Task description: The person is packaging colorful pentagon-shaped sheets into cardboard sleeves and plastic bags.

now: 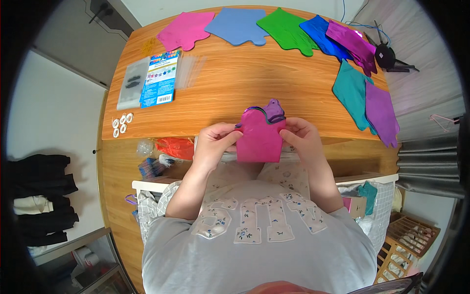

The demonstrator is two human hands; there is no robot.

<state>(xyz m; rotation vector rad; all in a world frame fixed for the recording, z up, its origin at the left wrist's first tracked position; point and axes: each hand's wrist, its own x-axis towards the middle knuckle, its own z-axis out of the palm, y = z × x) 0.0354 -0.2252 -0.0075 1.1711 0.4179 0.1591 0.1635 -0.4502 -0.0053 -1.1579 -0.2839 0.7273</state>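
My left hand [215, 143] and my right hand [302, 137] pinch the two sides of a small stack of folded foil pieces [260, 139], held upright over the table's front edge. Its front piece is shiny pink. Purple, green and blue edges show behind its curved top. Both thumbs press on the front, and the fingers behind are partly hidden. On the table lie flat foil pieces with tabs: a pink one [183, 30], a light blue one [237, 25], a green one [288, 30], a dark blue one [320, 35], a magenta one [353, 44], a teal one [351, 90] and a purple one [382, 110].
A blue printed card [160, 81] lies between clear plastic bags [133, 83] at the left of the wooden table [235, 83]. Several white ribbon rolls [122, 124] sit near its front left edge. A black router-like device [385, 56] stands at the right. A red bag [175, 148] lies below.
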